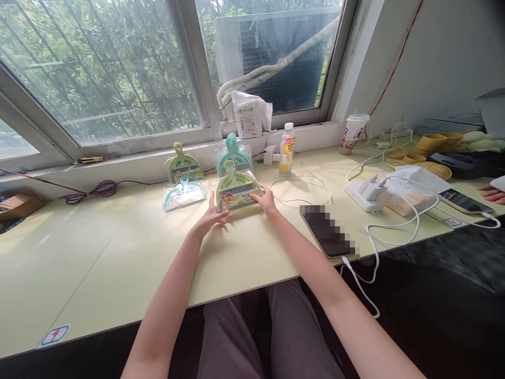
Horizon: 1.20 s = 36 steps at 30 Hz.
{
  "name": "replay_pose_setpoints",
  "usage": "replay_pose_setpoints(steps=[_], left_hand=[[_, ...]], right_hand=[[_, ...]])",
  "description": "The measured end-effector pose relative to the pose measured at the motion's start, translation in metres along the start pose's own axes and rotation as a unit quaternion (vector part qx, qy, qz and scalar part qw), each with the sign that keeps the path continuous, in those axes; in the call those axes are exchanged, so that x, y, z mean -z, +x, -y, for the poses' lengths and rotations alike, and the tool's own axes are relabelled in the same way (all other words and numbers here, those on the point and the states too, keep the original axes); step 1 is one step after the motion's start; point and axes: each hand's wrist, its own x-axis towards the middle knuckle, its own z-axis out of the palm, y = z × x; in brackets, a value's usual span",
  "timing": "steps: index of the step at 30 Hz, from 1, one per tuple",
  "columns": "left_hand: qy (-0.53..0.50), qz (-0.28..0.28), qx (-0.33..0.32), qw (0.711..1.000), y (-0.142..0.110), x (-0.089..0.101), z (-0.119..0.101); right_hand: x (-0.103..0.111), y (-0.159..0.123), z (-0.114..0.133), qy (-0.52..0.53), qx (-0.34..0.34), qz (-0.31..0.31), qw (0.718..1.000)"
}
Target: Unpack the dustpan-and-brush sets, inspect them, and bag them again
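Both my hands are at a green dustpan-and-brush set point(236, 192) in clear plastic, its handle pointing up, near the back of the table. My left hand point(211, 217) holds its lower left edge, with the thumb and fingers spread around the corner. At the right edge, my right hand point(266, 201) grips it with fingertips on the front. Just behind stands a teal dustpan set point(232, 150), partly hidden. To the left, another green dustpan set point(178, 163) leans against the sill, and a light blue dustpan set point(184, 196) rests in front of it.
A drink bottle point(287, 150), white cable point(315, 181) and phone point(329, 231) are on my right. Farther right are a power strip point(369, 195), a paper cup point(354, 134) and another person's hand point(493, 193). A utility knife point(90, 159) and wires point(92, 192) lie left.
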Motion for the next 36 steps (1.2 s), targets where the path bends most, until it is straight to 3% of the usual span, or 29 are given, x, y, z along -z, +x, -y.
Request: replay_pose_setpoints(steps=[2,6,10,13,16,21,26,33,36], left_hand=[[0.024,-0.017,-0.030,0.999,0.003,-0.003,0.002],[0.078,-0.185,-0.078,0.976,0.013,-0.006,0.011],[0.147,-0.301,-0.094,0.937,0.020,0.002,0.023],[0.231,-0.363,-0.062,0.901,0.029,0.011,0.028],[0.293,-0.357,-0.042,0.886,0.048,0.018,0.029],[0.295,-0.302,-0.080,0.903,0.095,0.028,0.029],[0.269,-0.305,-0.125,0.905,0.143,0.040,0.035],[0.245,-0.372,-0.089,0.891,0.188,0.056,0.037],[0.249,-0.339,-0.066,0.905,0.199,0.059,0.037]], right_hand=[[0.001,0.000,0.000,0.018,-0.007,-0.028,0.999],[0.003,-0.004,0.005,0.010,0.002,0.000,1.000],[-0.005,-0.014,0.011,-0.124,0.066,0.022,0.990],[-0.015,-0.012,0.011,-0.228,0.095,0.014,0.969],[-0.020,0.006,0.008,-0.313,0.133,0.017,0.940],[-0.023,0.046,0.002,-0.387,0.189,0.025,0.902],[-0.035,0.080,-0.004,-0.458,0.200,-0.025,0.866],[-0.053,0.125,-0.021,-0.351,0.267,-0.061,0.895],[-0.055,0.134,-0.026,-0.335,0.269,-0.037,0.902]])
